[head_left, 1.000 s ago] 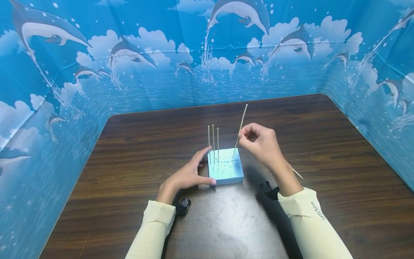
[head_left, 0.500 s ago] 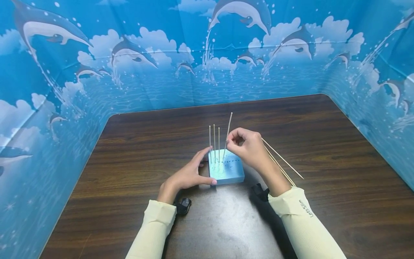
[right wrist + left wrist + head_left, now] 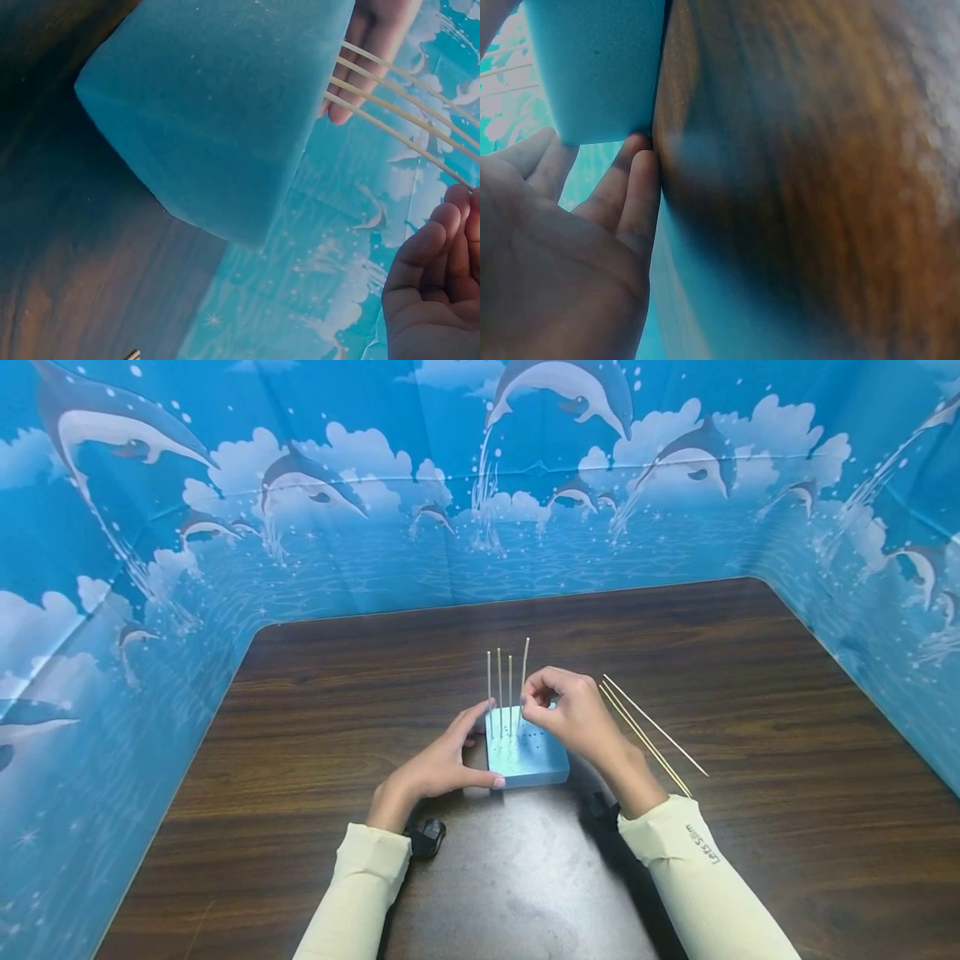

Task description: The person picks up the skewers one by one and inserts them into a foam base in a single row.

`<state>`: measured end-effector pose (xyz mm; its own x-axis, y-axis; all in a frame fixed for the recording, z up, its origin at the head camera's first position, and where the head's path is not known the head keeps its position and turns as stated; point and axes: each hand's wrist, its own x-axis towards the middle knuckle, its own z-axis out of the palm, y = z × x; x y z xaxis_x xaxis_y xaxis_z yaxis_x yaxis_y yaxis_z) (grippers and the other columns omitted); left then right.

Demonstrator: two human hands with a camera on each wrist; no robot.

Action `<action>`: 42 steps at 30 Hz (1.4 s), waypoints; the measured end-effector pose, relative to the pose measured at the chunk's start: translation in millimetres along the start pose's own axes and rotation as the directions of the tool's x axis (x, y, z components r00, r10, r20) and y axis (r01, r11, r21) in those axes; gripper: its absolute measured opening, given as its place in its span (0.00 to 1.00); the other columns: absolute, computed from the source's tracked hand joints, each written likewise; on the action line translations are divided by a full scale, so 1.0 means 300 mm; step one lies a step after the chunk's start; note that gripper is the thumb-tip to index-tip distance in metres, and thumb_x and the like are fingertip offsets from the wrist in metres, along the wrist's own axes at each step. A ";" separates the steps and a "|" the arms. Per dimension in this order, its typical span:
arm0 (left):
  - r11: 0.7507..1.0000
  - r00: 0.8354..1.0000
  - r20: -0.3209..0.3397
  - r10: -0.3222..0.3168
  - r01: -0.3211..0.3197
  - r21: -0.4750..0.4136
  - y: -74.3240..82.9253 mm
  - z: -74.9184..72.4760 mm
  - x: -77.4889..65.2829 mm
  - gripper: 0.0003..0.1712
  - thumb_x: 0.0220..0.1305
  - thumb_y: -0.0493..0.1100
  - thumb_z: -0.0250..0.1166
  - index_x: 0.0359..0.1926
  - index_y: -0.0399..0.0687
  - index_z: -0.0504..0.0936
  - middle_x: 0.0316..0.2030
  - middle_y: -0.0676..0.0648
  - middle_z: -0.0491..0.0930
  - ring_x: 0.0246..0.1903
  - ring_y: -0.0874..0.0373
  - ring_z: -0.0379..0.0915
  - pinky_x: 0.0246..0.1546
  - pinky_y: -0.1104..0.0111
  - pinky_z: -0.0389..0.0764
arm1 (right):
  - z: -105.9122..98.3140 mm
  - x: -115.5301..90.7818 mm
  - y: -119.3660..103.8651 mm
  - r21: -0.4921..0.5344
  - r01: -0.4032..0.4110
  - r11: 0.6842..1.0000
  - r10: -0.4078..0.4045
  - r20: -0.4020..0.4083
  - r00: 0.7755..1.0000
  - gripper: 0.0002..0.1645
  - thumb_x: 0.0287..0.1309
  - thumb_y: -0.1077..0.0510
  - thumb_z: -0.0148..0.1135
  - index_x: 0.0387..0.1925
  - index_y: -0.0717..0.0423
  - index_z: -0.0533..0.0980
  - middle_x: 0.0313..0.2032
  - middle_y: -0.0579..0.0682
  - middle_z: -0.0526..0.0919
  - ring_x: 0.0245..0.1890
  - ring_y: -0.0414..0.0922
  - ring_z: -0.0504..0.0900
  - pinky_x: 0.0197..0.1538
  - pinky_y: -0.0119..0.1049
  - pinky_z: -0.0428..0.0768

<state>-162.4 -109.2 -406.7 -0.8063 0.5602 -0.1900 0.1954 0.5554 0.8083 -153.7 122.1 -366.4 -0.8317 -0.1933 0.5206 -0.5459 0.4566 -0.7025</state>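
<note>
A pale blue foam block with rows of small holes in its top sits on the table. My left hand holds its left side, thumb at the front corner and fingers at the back corner; the left wrist view has fingertips against the foam block. Three thin wooden skewers stand upright along the block's left part. Just right of them, my right hand pinches a fourth skewer, slightly tilted. In the right wrist view the pinched skewer meets the block's top, beside the others.
Several loose skewers lie on the dark wood-grain table to the right, near my right forearm. A blue cloth with dolphins surrounds the table's back and sides. Each wrist wears a black strap-on device.
My right hand has brought its skewer leftward and lower, next to the standing ones, and it is more upright. Loose skewers by the forearm have come into view. The left hand stays put.
</note>
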 end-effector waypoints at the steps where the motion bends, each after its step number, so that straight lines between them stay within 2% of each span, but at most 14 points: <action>1: 1.000 1.000 -0.002 -0.002 0.002 -0.001 0.000 0.000 0.000 0.65 0.49 0.59 0.78 0.78 0.70 0.43 0.76 0.55 0.48 0.70 0.54 0.54 0.69 0.49 0.59 | 0.002 -0.001 0.002 0.002 0.010 1.000 -0.010 0.003 1.000 0.06 0.50 0.70 0.62 0.26 0.57 0.78 0.24 0.45 0.79 0.26 0.39 0.75 0.30 0.28 0.73; 4: 1.000 1.000 -0.004 -0.006 0.006 -0.001 0.001 0.001 0.000 0.65 0.49 0.59 0.78 0.78 0.71 0.43 0.75 0.55 0.48 0.70 0.55 0.55 0.69 0.50 0.60 | 0.008 -0.005 0.010 0.010 0.025 1.000 -0.025 0.019 0.999 0.06 0.50 0.70 0.62 0.26 0.57 0.78 0.24 0.45 0.78 0.26 0.40 0.75 0.31 0.29 0.73; 13: 1.000 1.000 -0.004 -0.015 0.015 0.007 -0.006 0.009 -0.001 0.65 0.48 0.60 0.77 0.78 0.73 0.43 0.75 0.55 0.49 0.69 0.55 0.56 0.68 0.51 0.61 | 0.017 -0.015 0.017 0.010 0.004 1.000 -0.004 0.040 0.999 0.06 0.51 0.70 0.62 0.27 0.57 0.78 0.25 0.46 0.78 0.27 0.39 0.75 0.31 0.29 0.73; 18: 1.000 1.000 -0.011 0.009 -0.009 0.018 -0.010 0.010 -0.003 0.65 0.49 0.59 0.77 0.79 0.66 0.44 0.76 0.53 0.49 0.70 0.52 0.56 0.68 0.49 0.61 | 0.015 -0.019 0.014 0.001 -0.010 1.000 0.010 0.057 0.998 0.05 0.51 0.69 0.62 0.27 0.57 0.78 0.25 0.46 0.78 0.27 0.40 0.76 0.32 0.33 0.76; 23: 1.000 1.000 -0.011 0.015 -0.015 0.021 -0.010 0.007 -0.002 0.66 0.49 0.59 0.78 0.79 0.64 0.43 0.76 0.53 0.48 0.70 0.52 0.55 0.69 0.49 0.60 | -0.003 -0.026 0.014 0.003 -0.069 0.998 0.069 0.081 0.994 0.02 0.55 0.65 0.61 0.31 0.57 0.79 0.29 0.46 0.80 0.30 0.41 0.76 0.32 0.32 0.74; 28: 1.000 1.000 -0.009 0.016 -0.016 0.017 -0.007 0.004 -0.002 0.67 0.48 0.58 0.78 0.79 0.66 0.42 0.76 0.55 0.47 0.70 0.53 0.55 0.69 0.50 0.60 | -0.033 -0.030 0.028 -0.003 -0.149 0.989 0.149 0.074 0.986 0.05 0.60 0.64 0.59 0.35 0.60 0.81 0.32 0.49 0.82 0.31 0.42 0.76 0.34 0.33 0.76; 32: 1.000 1.000 -0.013 0.008 -0.008 0.023 -0.006 0.003 -0.004 0.66 0.48 0.59 0.78 0.78 0.72 0.43 0.76 0.57 0.47 0.71 0.53 0.54 0.69 0.49 0.59 | -0.064 -0.037 0.054 0.014 -0.230 0.973 0.229 0.052 0.972 0.06 0.63 0.64 0.58 0.37 0.61 0.81 0.34 0.52 0.84 0.31 0.45 0.78 0.37 0.35 0.77; 35: 1.000 1.000 -0.013 0.005 -0.005 0.025 -0.007 0.001 -0.005 0.65 0.48 0.59 0.78 0.77 0.76 0.42 0.76 0.58 0.47 0.71 0.54 0.53 0.69 0.48 0.59 | -0.090 -0.045 0.082 0.024 -0.308 0.951 0.307 0.028 0.951 0.07 0.64 0.64 0.58 0.38 0.62 0.81 0.36 0.54 0.84 0.34 0.47 0.79 0.39 0.37 0.77; 39: 1.000 1.000 -0.009 0.014 -0.014 0.022 -0.010 0.002 -0.005 0.66 0.48 0.59 0.78 0.78 0.72 0.42 0.76 0.59 0.46 0.72 0.55 0.52 0.69 0.48 0.59 | -0.129 -0.065 0.134 0.002 -0.372 0.928 0.372 -0.024 0.928 0.09 0.66 0.61 0.59 0.40 0.64 0.81 0.37 0.56 0.84 0.36 0.47 0.78 0.43 0.38 0.76; 42: 1.000 1.000 -0.007 0.019 -0.019 0.022 -0.012 0.006 -0.005 0.66 0.49 0.59 0.78 0.79 0.69 0.42 0.76 0.59 0.46 0.72 0.55 0.52 0.69 0.48 0.59 | -0.163 -0.088 0.176 -0.021 -0.405 0.914 0.403 -0.072 0.913 0.12 0.68 0.57 0.59 0.41 0.63 0.81 0.38 0.55 0.84 0.36 0.45 0.77 0.43 0.34 0.75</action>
<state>-160.9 -110.9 -410.3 -0.8064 0.5663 -0.1703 0.2229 0.5579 0.7994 -155.5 193.7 -393.5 -0.9714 0.0697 0.2270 -0.1601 0.5139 -0.8428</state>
